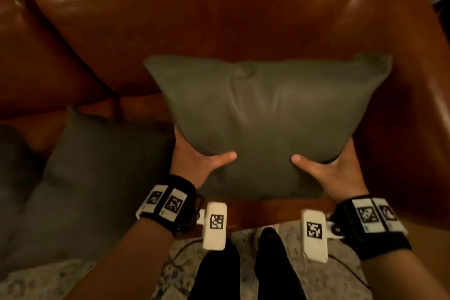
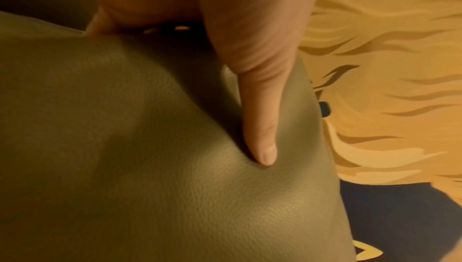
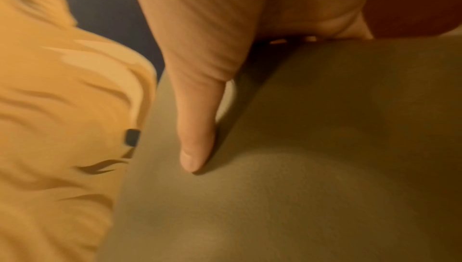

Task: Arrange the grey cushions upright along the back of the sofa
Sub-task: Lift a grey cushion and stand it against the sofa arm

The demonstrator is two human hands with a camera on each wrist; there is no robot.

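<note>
A grey leather cushion (image 1: 265, 114) is held up over the right seat of the brown leather sofa (image 1: 194, 19), its far edge toward the backrest. My left hand (image 1: 194, 161) grips its lower left corner, thumb on the front face and fingers hidden behind. My right hand (image 1: 333, 168) grips the lower right corner the same way. In the left wrist view the thumb (image 2: 260, 112) presses a dent into the cushion (image 2: 137, 147). The right wrist view shows the thumb (image 3: 197, 124) pressing the cushion (image 3: 312, 157). A second grey cushion (image 1: 97, 178) lies flat on the seat to the left.
The sofa's right armrest (image 1: 414, 105) stands close beside the held cushion. Part of another grey cushion (image 1: 12, 178) shows at the far left edge. A pale patterned rug (image 1: 48, 280) covers the floor in front, and my dark trouser legs (image 1: 243, 270) stand on it.
</note>
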